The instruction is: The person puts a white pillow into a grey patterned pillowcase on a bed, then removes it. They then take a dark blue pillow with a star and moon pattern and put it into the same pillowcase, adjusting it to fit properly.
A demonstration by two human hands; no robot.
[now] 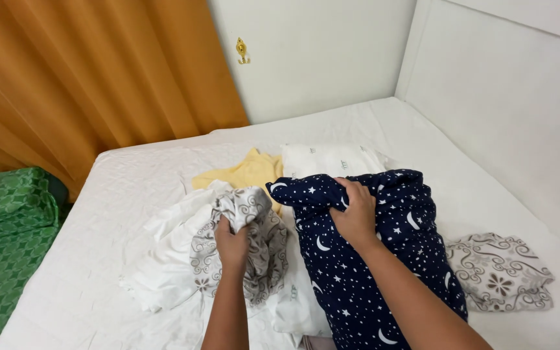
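White bed (131, 194) fills mid-frame; left hand (231, 243) clenched on grey swirl-patterned cloth (264, 223), right hand (358, 214) clamped on navy star-print fabric (358, 279)

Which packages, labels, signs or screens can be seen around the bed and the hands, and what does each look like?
None in view: no package, label, sign or screen.
Only fabrics lie on the white bed: the left hand grips a grey swirl-patterned cloth, and the right hand grips a navy cloth with stars and moons.
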